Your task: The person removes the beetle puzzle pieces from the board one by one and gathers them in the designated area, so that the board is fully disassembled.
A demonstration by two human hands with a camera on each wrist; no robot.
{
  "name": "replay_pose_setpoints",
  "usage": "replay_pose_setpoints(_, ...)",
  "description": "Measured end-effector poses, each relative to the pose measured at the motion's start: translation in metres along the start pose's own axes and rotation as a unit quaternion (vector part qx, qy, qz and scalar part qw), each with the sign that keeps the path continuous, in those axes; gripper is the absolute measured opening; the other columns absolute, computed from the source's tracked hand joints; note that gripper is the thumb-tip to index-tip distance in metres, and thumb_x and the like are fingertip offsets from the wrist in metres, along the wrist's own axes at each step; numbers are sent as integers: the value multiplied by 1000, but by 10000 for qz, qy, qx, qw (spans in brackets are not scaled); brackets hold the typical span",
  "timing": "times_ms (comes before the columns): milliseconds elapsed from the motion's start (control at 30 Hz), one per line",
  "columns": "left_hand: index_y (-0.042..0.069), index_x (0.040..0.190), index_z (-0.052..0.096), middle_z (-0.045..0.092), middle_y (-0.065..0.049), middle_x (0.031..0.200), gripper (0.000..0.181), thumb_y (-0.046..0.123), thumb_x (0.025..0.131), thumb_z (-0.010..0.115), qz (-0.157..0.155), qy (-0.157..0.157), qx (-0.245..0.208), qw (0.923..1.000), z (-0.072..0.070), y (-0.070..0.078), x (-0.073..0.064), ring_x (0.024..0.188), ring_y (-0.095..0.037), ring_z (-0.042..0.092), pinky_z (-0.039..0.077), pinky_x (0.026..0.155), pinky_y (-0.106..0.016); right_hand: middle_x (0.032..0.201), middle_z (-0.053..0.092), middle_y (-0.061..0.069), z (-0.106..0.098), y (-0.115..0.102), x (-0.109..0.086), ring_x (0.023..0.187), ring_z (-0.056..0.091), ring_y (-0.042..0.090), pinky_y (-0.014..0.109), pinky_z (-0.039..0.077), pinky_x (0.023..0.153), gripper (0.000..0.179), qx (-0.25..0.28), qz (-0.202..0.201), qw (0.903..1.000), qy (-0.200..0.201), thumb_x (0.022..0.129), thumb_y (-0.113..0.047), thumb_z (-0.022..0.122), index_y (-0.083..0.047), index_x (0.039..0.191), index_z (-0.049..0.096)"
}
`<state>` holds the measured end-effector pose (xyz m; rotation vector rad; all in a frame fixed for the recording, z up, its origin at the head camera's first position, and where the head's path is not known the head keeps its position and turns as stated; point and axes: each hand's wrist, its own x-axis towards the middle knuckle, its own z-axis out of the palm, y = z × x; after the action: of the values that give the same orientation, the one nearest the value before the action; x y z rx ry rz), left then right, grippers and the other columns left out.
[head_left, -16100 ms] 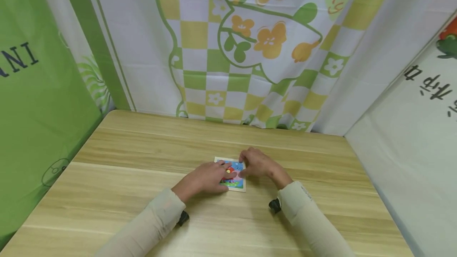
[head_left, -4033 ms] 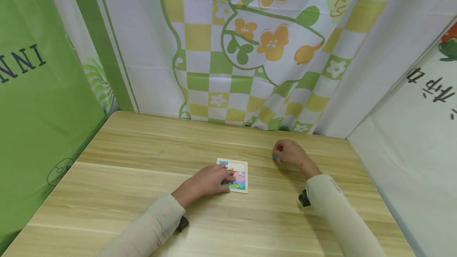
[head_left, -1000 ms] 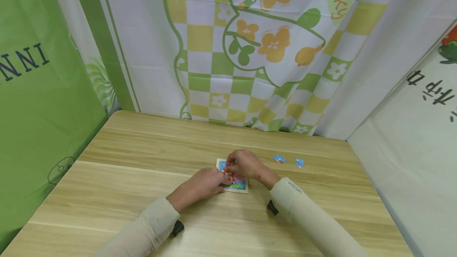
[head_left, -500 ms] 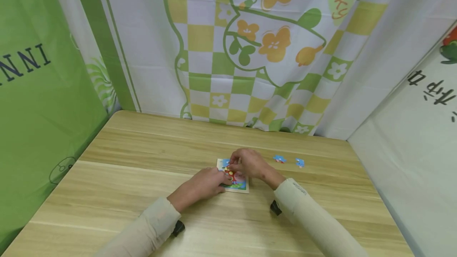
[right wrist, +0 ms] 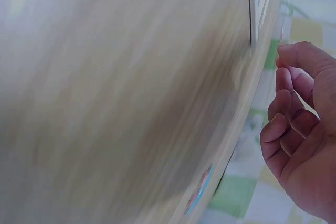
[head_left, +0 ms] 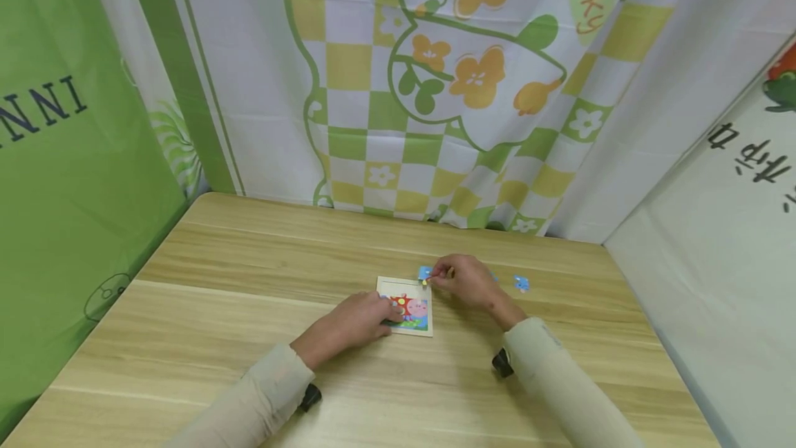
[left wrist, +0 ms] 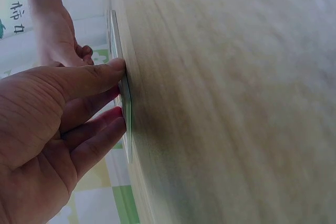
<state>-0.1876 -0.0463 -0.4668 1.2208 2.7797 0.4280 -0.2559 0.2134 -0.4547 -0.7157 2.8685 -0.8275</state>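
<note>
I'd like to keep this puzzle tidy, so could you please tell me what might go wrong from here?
The blue piece in the right hand seems pinched near its edge, so it may slip. The left hand rests on the laid pieces in the puzzle board, and a nudge might shift them. The loose pieces lie beside the right hand, which could knock one away.

- puzzle tray (head_left: 404, 288): cream — its picture (head_left: 418, 308) red, pink, blue and green
- held piece (head_left: 425, 273): blue with yellow
- loose piece (head_left: 521, 283): blue
- desk (head_left: 385, 406): yellow-brown wood grain
- curtain (head_left: 448, 109): white — green-and-yellow checks, orange flowers
- sleeves (head_left: 556, 379): beige
</note>
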Motion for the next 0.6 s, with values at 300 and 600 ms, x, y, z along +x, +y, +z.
replay_pose_setpoints(300,14,119,80,75,1,122,27,17,93,79,40,21,28,10000,-2,1,-1,113,-21,71,57,94,-40,84,68,-7,-16,28,-3,80,62,12,34,52,75,7,-63,292,9995,99,94,-21,78,-14,92,77)
replay_pose_setpoints(600,13,119,80,75,0,122,27,17,92,80,0,13,7,10000,-1,2,1,114,-22,70,56,96,-40,86,69,-7,-21,44,-5,82,63,12,38,53,78,8,-358,534,9979,54,95,-23,77,-15,93,76)
